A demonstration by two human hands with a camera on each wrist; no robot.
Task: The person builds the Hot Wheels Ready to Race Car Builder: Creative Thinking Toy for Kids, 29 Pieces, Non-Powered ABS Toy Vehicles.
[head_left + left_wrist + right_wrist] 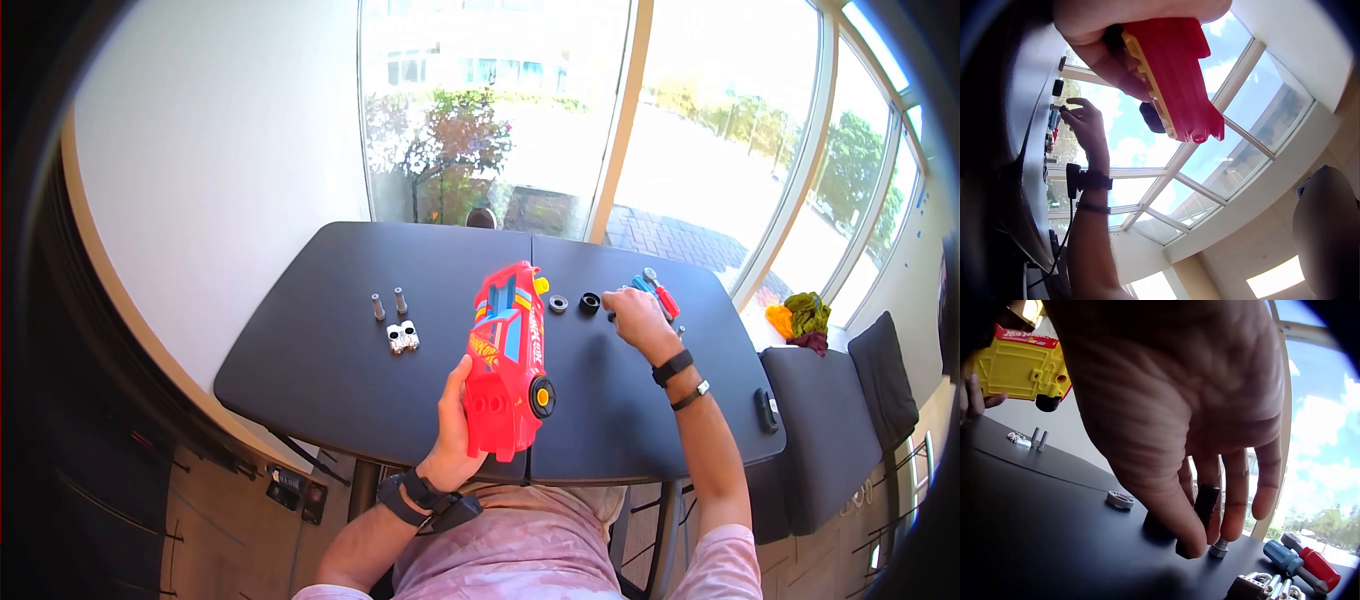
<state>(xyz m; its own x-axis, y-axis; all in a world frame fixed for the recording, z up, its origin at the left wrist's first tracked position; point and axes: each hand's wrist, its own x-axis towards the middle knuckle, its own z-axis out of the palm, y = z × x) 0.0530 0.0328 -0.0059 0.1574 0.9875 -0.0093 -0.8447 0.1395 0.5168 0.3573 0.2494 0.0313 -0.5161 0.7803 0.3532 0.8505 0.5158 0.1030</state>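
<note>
My left hand [452,430] holds a red toy car [508,365] nose up over the near middle of the table. It has a black wheel [542,397] with a yellow hub, and its yellow underside [1019,370] shows in the right wrist view. On the table's right half, my right hand [645,322] pinches a small black piece [1207,503] between thumb and fingers; its exact kind I cannot tell. A grey hex-headed bolt [1219,550] stands just beyond those fingertips. Left of that hand lie a black ring [590,302] and a grey ring [558,303].
Blue and red toy screwdrivers [1319,569] lie beyond my right hand, near chrome parts [1260,587]. Two grey bolts [378,307] stand on the table's left half behind a chrome engine piece [402,337]. A small black device [766,411] sits at the right edge.
</note>
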